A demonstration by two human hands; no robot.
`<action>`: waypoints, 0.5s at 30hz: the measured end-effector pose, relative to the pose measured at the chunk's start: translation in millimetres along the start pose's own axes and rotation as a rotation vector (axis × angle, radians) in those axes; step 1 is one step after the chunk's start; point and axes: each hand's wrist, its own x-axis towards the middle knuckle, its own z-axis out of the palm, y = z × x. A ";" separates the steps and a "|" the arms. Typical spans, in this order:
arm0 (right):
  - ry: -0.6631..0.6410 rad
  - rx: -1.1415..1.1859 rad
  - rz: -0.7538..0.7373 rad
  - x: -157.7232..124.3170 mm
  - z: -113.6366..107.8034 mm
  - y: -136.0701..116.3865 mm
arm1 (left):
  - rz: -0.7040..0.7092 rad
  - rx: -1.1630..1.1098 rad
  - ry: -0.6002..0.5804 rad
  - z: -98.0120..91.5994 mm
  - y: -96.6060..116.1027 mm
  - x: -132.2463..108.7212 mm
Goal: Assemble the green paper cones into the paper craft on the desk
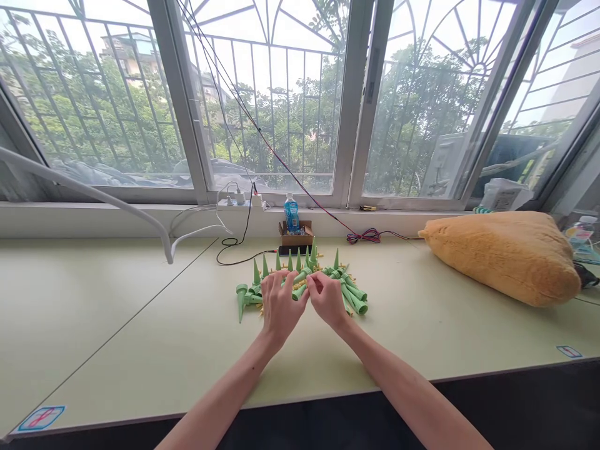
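A heap of green cone-shaped plastic pieces (349,290) with small yellow bits among them lies on the pale green table (140,325); some cones stand upright at the back, others lie flat. Both hands work at the middle of the heap. My left hand (280,303) has its fingers curled around a green cone (300,290). My right hand (328,300) pinches at the same spot, its fingertips meeting the left hand's; what it pinches is too small to make out.
A small cardboard box (296,236) with a blue water bottle (291,214) stands behind the heap. A yellow plush cushion (504,253) lies at the right. Cables (370,236) and a power strip (241,200) run along the window sill. A white lamp arm (94,194) reaches in from the left.
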 end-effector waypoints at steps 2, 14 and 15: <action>-0.011 -0.048 -0.017 -0.4 0.1 1.3 | 0.006 -0.008 -0.038 0.7 -0.3 -0.3; -0.084 -0.310 -0.135 -3.5 -2.4 -1.7 | -0.025 -0.043 -0.313 6.4 -3.2 -5.5; -0.087 -0.332 -0.139 -3.4 -2.5 -1.6 | -0.026 -0.037 -0.329 6.1 -3.1 -5.6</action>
